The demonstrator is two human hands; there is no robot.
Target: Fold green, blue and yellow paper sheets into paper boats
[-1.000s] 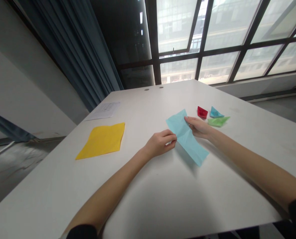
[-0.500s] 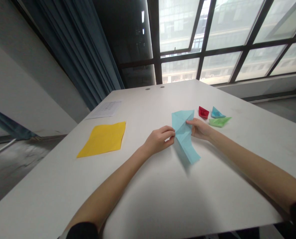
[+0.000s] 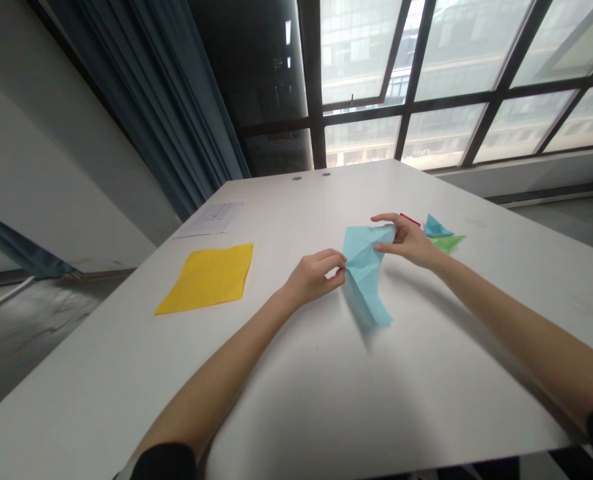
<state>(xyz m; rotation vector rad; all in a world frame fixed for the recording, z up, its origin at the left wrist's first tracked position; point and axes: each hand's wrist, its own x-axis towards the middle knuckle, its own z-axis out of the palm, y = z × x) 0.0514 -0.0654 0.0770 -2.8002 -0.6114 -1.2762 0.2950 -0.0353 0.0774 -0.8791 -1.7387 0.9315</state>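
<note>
A light blue sheet of paper [image 3: 364, 273] hangs folded and partly lifted off the white table [image 3: 326, 400]. My left hand [image 3: 311, 275] pinches its left edge. My right hand [image 3: 406, 239] grips its upper right corner, raised a little above the tabletop. The sheet's lower end points toward me and touches the table.
A yellow paper square [image 3: 207, 277] lies flat at the left. A printed white sheet [image 3: 210, 219] lies behind it. Small folded paper boats, red [image 3: 409, 219], teal [image 3: 434, 227] and green [image 3: 449, 241], sit just behind my right hand. Windows and a dark curtain stand beyond the table's far edge.
The blue sheet lay flat as a long strip; now both hands have lifted and folded it upward. My right hand rose and covers most of the red boat.
</note>
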